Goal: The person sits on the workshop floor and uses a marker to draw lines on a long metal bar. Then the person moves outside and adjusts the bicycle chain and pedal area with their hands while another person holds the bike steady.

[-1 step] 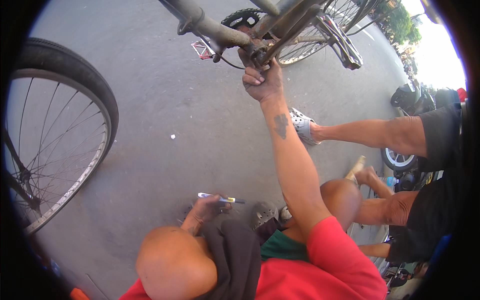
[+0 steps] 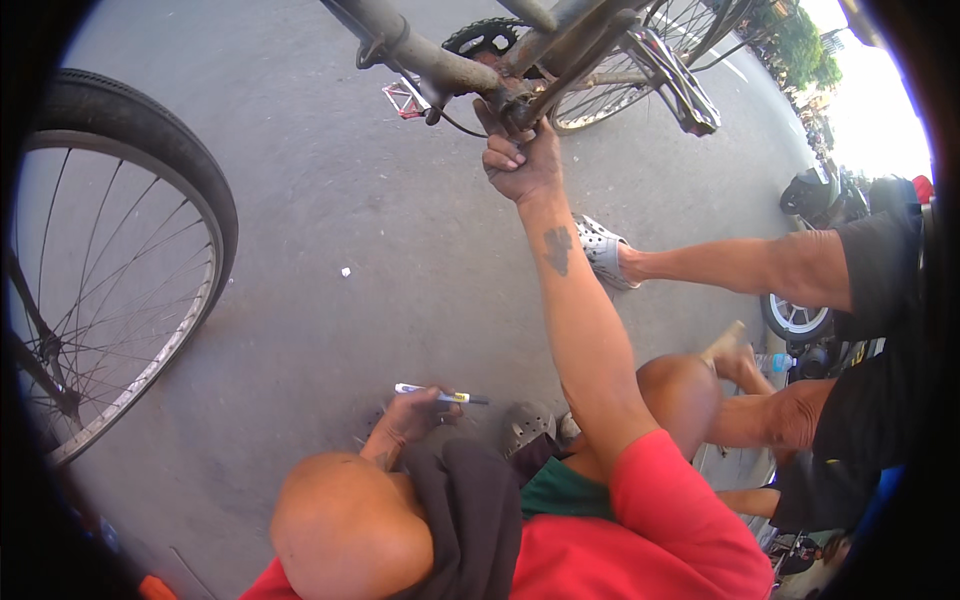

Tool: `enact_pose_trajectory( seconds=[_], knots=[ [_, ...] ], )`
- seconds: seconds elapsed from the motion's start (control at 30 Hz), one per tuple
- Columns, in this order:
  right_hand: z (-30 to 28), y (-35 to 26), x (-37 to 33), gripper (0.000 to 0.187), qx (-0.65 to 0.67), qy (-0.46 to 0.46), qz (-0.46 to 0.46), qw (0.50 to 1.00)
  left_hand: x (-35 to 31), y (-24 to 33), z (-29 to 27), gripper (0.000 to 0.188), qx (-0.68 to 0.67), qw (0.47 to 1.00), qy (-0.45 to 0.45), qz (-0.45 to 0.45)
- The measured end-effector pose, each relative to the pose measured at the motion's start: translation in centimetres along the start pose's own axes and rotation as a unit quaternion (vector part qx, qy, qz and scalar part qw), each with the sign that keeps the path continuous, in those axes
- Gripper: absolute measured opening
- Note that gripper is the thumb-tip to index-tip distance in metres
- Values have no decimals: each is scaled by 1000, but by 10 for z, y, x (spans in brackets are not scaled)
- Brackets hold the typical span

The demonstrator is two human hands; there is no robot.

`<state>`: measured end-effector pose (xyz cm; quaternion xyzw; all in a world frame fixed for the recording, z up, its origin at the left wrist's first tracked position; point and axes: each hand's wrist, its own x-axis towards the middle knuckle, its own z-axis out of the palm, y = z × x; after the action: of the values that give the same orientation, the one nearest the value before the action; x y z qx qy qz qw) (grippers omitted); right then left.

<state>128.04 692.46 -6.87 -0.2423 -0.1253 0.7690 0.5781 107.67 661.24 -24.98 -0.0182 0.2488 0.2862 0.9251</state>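
Beneath the bicycle frame, my right hand reaches up to the crank where it meets the rusty, greasy bottom bracket. Its thumb and index finger close around the crank's lower end, with the other fingers curled in. What lies between the fingertips is partly hidden. A toothed chainring is on the far side, and a metal pedal hangs at the right. Low beside my bent knee, my left hand is closed on a slim white marker-like tube with a dark end.
A separate spoked wheel stands at the left. A red-edged pedal shows below the frame. Another person's leg in a grey clog is close to my right arm. More legs and a parked motorcycle are at the right.
My right arm and the near pedal have shifted very slightly left. A bystander's foot at the right has moved a little. Both hands keep their holds.
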Motion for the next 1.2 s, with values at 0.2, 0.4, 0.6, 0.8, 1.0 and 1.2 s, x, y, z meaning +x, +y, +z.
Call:
enact_pose_trajectory(
  seconds=[0.2,0.4,0.6,0.8,1.0,1.2],
  knots=[
    [3,7,-4,44,53,-44,14,998,-3,2,11,28,22,1000,17,-1],
    [13,28,8,38,159,8,-38,986,-10,1,10,29,47,998,37,6],
    [0,18,-2,54,115,-35,-24,992,-10,-2,8,28,31,998,39,28],
    [-3,14,0,60,60,-15,-18,998,-3,-1,13,27,85,994,53,31],
    [-1,42,-25,57,116,-4,-4,993,-2,-3,11,26,84,994,66,28],
    [16,58,-37,65,236,-57,-1,970,0,-3,1,30,95,993,57,37]
  ],
)
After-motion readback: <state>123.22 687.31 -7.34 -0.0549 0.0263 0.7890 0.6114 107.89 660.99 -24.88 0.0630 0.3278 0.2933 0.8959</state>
